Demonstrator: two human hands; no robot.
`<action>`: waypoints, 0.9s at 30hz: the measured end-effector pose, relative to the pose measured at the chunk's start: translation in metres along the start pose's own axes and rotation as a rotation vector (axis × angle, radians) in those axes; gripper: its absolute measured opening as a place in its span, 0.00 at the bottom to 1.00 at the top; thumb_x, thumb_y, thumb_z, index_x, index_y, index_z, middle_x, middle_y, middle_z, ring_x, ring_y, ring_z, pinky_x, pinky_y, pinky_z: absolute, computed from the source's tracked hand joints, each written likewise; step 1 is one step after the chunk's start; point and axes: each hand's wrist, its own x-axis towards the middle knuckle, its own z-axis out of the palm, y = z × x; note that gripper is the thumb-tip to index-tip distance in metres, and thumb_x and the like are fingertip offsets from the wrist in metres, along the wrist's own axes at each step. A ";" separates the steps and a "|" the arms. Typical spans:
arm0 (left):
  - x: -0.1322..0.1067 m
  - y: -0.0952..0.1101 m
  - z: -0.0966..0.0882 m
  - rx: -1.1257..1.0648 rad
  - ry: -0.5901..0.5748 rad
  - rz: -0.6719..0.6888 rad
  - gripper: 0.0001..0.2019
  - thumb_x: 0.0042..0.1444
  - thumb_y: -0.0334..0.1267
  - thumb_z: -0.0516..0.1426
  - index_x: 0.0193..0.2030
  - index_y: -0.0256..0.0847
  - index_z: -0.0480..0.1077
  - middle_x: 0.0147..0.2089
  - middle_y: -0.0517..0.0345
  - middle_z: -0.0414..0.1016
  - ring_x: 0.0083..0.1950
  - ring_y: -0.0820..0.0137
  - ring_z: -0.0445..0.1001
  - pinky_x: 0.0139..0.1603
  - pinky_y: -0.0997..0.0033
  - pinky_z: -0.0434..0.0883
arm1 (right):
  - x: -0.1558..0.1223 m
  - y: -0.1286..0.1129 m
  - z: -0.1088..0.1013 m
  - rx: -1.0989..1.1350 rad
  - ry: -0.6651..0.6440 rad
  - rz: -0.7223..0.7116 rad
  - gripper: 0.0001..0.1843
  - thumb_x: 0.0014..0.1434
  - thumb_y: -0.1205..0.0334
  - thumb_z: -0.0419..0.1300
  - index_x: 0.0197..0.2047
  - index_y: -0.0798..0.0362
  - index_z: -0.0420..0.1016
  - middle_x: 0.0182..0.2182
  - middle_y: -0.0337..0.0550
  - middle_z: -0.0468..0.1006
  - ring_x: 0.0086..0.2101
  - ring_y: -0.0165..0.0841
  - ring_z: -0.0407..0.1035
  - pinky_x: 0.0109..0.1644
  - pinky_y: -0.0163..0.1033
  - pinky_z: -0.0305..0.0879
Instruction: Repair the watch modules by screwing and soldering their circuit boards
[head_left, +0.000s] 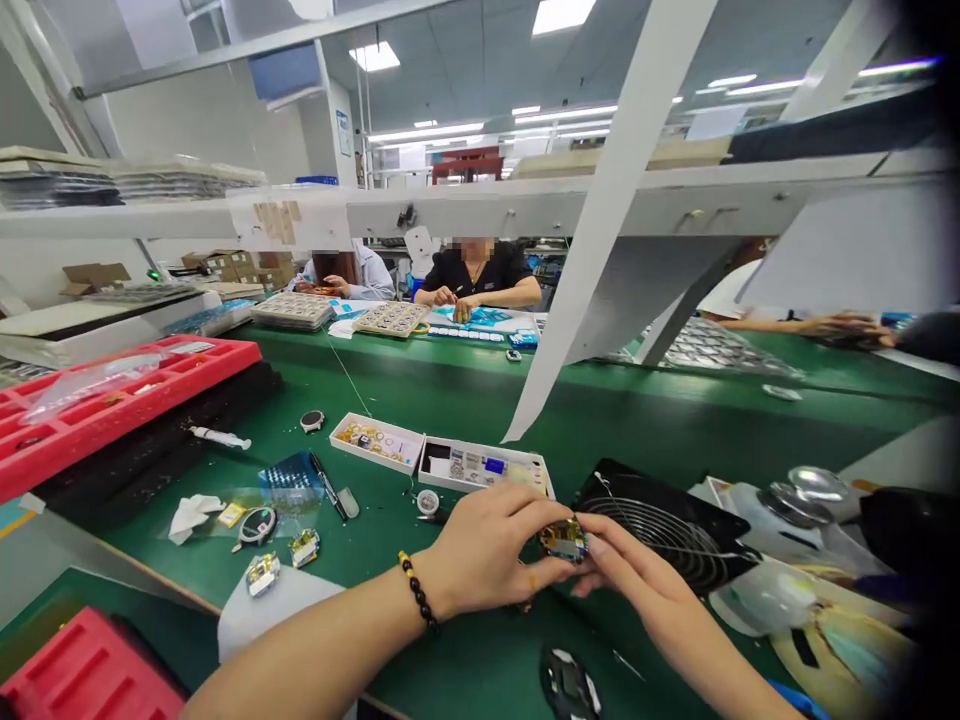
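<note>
Both of my hands meet over the green table near its front edge. My left hand [486,548], with a dark bead bracelet on the wrist, pinches a small square watch module [564,539] with a gold and blue face. My right hand [637,572] grips the same module from the right with thumb and fingertips. Two similar small modules [283,562] lie on the table to the left, beside a round watch body [257,524].
Two white parts trays [442,456] sit just beyond my hands. A black fan grille [667,530] lies at right. Red trays [112,395] and black foam are at left. Tweezers, a pen and a tube lie nearby. Other people work across the table.
</note>
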 end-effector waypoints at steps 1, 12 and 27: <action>0.000 0.001 0.000 -0.007 0.004 -0.001 0.21 0.62 0.44 0.68 0.58 0.42 0.72 0.53 0.51 0.80 0.54 0.59 0.79 0.55 0.61 0.78 | 0.000 -0.001 -0.001 -0.016 -0.019 -0.001 0.40 0.57 0.25 0.61 0.53 0.52 0.78 0.38 0.49 0.82 0.32 0.41 0.77 0.45 0.48 0.78; 0.001 0.006 -0.002 -0.111 -0.031 -0.071 0.22 0.62 0.43 0.68 0.60 0.45 0.70 0.58 0.50 0.77 0.59 0.58 0.76 0.63 0.57 0.75 | 0.001 -0.004 -0.005 -0.105 -0.034 -0.036 0.36 0.63 0.28 0.57 0.53 0.53 0.79 0.35 0.46 0.80 0.33 0.40 0.74 0.45 0.47 0.75; 0.004 -0.005 -0.009 -0.749 -0.166 -0.576 0.20 0.58 0.46 0.68 0.52 0.37 0.76 0.43 0.52 0.79 0.42 0.65 0.76 0.46 0.65 0.73 | -0.005 -0.004 0.001 -0.132 -0.030 -0.151 0.26 0.73 0.39 0.53 0.58 0.52 0.73 0.35 0.45 0.83 0.37 0.38 0.78 0.44 0.44 0.74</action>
